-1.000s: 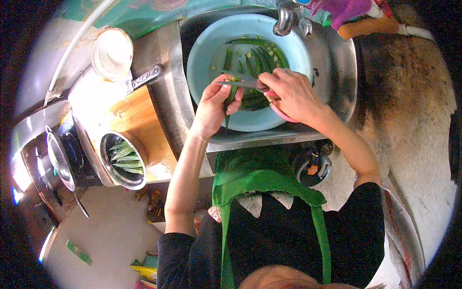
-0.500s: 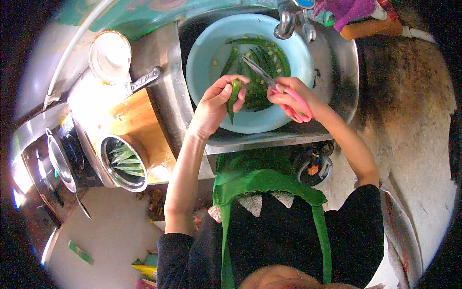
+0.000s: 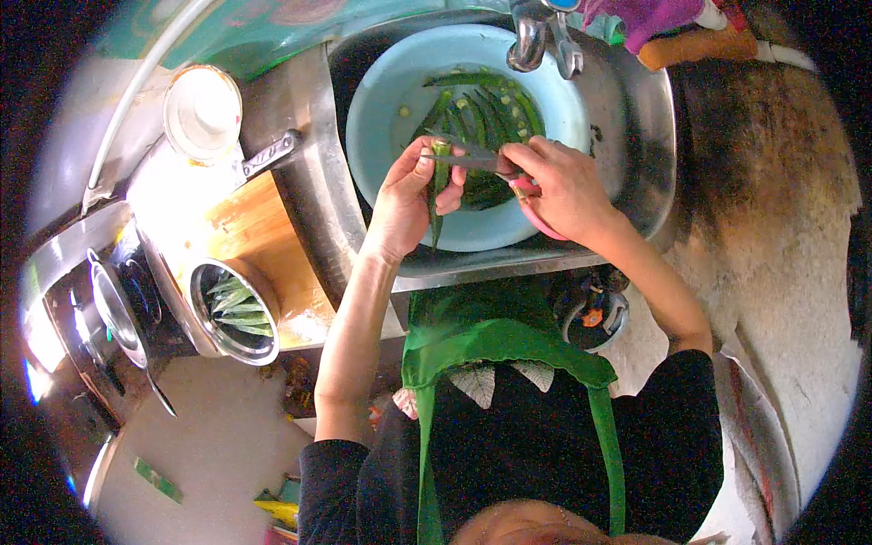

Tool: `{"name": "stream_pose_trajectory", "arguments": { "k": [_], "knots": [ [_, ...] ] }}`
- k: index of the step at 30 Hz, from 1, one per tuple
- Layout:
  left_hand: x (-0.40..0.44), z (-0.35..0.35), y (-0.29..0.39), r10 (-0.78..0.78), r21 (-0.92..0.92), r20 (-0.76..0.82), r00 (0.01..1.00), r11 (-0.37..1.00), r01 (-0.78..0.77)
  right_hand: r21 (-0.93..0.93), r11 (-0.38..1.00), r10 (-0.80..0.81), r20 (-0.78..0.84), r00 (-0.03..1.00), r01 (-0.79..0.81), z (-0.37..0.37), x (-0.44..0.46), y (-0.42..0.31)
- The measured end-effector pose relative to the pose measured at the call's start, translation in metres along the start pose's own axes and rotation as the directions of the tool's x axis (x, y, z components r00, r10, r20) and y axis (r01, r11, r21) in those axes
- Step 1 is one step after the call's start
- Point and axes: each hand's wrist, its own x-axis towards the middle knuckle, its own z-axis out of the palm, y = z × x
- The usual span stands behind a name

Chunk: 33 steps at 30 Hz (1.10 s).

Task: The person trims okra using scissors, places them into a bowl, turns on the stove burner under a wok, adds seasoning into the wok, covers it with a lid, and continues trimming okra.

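Over the near left part of a light blue basin (image 3: 368, 109), my left hand (image 3: 411, 195) pinches a green okra pod (image 3: 440, 186) that hangs roughly upright. My right hand (image 3: 559, 186) is wrapped round pink-handled scissors (image 3: 538, 213). Their blades are spread and point left, at the pod's top end. Several okra pods (image 3: 495, 113) and small pale cut pieces lie in the basin. More okra (image 3: 241, 307) is in a metal bowl (image 3: 265, 350) to the left.
The basin sits in a metal sink (image 3: 658, 173) under a faucet (image 3: 529, 41). At left are a wooden board (image 3: 272, 236), a knife (image 3: 272, 153), a white bowl (image 3: 202, 113) and a pan (image 3: 118, 304). Purple and orange gloves (image 3: 695, 45) lie at the upper right.
The scissors have swung from pointing up-left back to the pod in my left hand, their blades now spread at its top. The pod held now looks longer than the one half a second ago.
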Motion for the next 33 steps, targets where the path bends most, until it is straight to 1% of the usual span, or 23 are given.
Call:
{"name": "stream_pose_trajectory", "arguments": {
  "k": [4,7,9,11,13,15,16,17,18,19,20,21,22,23,24,25,26,27,28,29,31,32,33],
  "knots": [
    [-0.001,-0.001,0.000,0.000,0.021,0.025,1.000,1.000,-0.001,-0.085,0.996,-0.030,0.036,0.999,0.033,-0.004,0.003,0.000],
    [-0.003,-0.002,0.001,-0.008,0.041,-0.014,1.000,0.999,0.009,-0.063,0.998,-0.016,0.091,0.996,0.022,-0.004,0.003,0.001],
    [-0.003,-0.004,0.001,-0.020,0.059,-0.045,0.999,0.998,0.023,0.019,1.000,-0.016,0.116,0.993,0.014,-0.002,0.003,0.005],
    [0.001,-0.014,0.001,-0.074,0.121,0.065,0.995,0.991,0.065,0.011,1.000,-0.004,0.149,0.989,0.002,-0.002,0.006,0.008],
    [0.006,-0.017,0.000,-0.102,0.092,0.060,0.993,0.991,0.096,0.004,1.000,0.010,0.181,0.983,-0.010,0.001,0.009,0.016],
    [0.015,-0.015,-0.001,-0.132,0.067,0.062,0.989,0.990,0.128,0.251,0.946,0.175,0.133,0.976,-0.204,0.016,0.007,0.037],
    [0.019,-0.012,-0.002,-0.115,0.107,0.024,0.993,0.988,0.111,0.327,0.919,0.200,0.101,0.975,-0.222,0.025,0.005,0.048],
    [0.024,-0.010,-0.003,-0.097,0.148,-0.016,0.995,0.984,0.099,0.327,0.919,0.199,0.099,0.975,-0.221,0.026,-0.001,0.057],
    [0.037,-0.027,-0.009,-0.138,0.272,-0.036,0.990,0.952,0.142,0.432,0.819,0.319,0.205,0.925,-0.378,0.024,-0.005,0.058],
    [0.062,-0.055,-0.024,-0.139,0.271,-0.037,0.990,0.952,0.144,0.508,0.683,0.413,0.323,0.851,-0.524,0.023,-0.008,0.058],
    [0.092,-0.088,-0.042,-0.071,0.812,-0.141,0.987,0.562,0.157,0.490,0.708,0.420,0.287,0.861,-0.508,0.019,-0.012,0.053],
    [0.108,-0.103,-0.052,0.051,0.980,-0.180,0.982,-0.080,0.183,0.486,0.712,0.416,0.289,0.862,-0.506,0.024,-0.017,0.058],
    [0.110,-0.097,-0.049,0.057,0.980,-0.178,0.982,-0.077,0.183,0.371,0.803,0.419,0.207,0.884,-0.467,0.032,-0.024,0.066],
    [0.115,-0.090,-0.043,0.130,0.920,-0.273,0.953,-0.254,0.298,0.245,0.871,0.407,0.121,0.905,-0.425,0.036,-0.028,0.073],
    [0.118,-0.082,-0.042,0.215,0.814,-0.350,0.912,-0.411,0.410,0.160,0.894,0.401,0.128,0.907,-0.418,0.027,-0.028,0.064],
    [0.118,-0.072,-0.058,0.219,0.815,-0.346,0.912,-0.411,0.408,0.160,0.895,0.400,0.123,0.908,-0.416,0.027,-0.031,0.063],
    [0.112,-0.060,-0.088,0.222,0.739,-0.177,0.959,-0.613,0.278,0.157,0.904,0.389,0.089,0.917,-0.399,0.029,-0.035,0.063],
    [0.102,-0.053,-0.105,0.183,0.604,-0.013,0.983,-0.782,0.153,0.155,0.912,0.376,0.059,0.925,-0.380,0.030,-0.038,0.062],
    [0.093,-0.040,-0.082,0.031,0.560,-0.076,0.997,-0.826,0.069,0.156,0.915,0.367,0.053,0.929,-0.371,0.027,-0.040,0.061],
    [0.091,-0.029,-0.058,0.031,0.558,-0.073,0.997,-0.828,0.066,0.157,0.915,0.369,0.049,0.928,-0.372,0.025,-0.043,0.060],
    [0.091,-0.011,-0.013,-0.021,0.738,-0.258,0.966,-0.649,0.183,0.182,0.901,0.384,0.088,0.919,-0.393,0.021,-0.048,0.062],
    [0.077,0.001,0.004,-0.009,0.834,-0.166,0.986,-0.534,0.136,0.185,0.901,0.382,0.086,0.920,-0.392,0.023,-0.050,0.065],
    [0.073,-0.016,0.003,-0.006,0.831,-0.165,0.986,-0.540,0.136,0.266,0.872,0.402,0.088,0.911,-0.411,0.027,-0.052,0.068]
  ]
}}
